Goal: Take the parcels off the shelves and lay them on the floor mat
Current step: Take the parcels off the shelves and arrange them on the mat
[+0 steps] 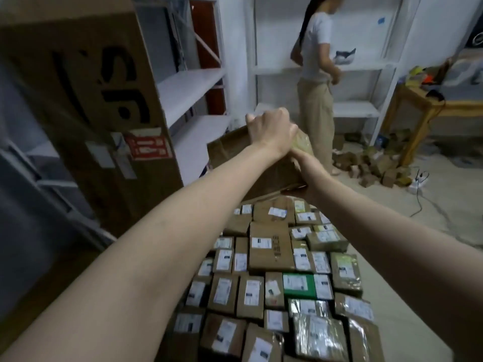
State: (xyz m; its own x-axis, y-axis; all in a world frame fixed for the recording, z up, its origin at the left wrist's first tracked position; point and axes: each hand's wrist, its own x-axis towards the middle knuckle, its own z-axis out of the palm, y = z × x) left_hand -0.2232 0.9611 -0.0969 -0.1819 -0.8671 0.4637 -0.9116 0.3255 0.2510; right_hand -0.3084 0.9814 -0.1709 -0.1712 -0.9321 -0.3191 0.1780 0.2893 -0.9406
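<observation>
1. In the middle of the view, above the floor, both of my bare arms stretch forward and meet at one held parcel (230,150).
2. My left hand (271,131) sits on top of it with the back of the hand up. Its fingers are curled over the far upper edge and grip it.
3. My right hand (300,165) meets the parcel's near right corner, just under the left wrist. That wrist hides the fingers, so I cannot tell whether they grip.
4. To the left stands a large carton (86,105), close to the camera, with big black letters "SF" turned on their side. Below the letters is a red label (147,147) with white print that is too blurred to read.
5. The held parcel is a flat, plain brown cardboard box, tilted, with glossy clear tape over its right end. I see no readable label on it.
6. Below the hands, the parcels on the floor (271,252) lie packed edge to edge in rows running from near to far. Most are brown with white shipping labels too small to read. One green parcel (298,284) lies among them.
7. At the far side, a person (313,74) in a white top and beige trousers stands facing the white shelves (366,66).
</observation>
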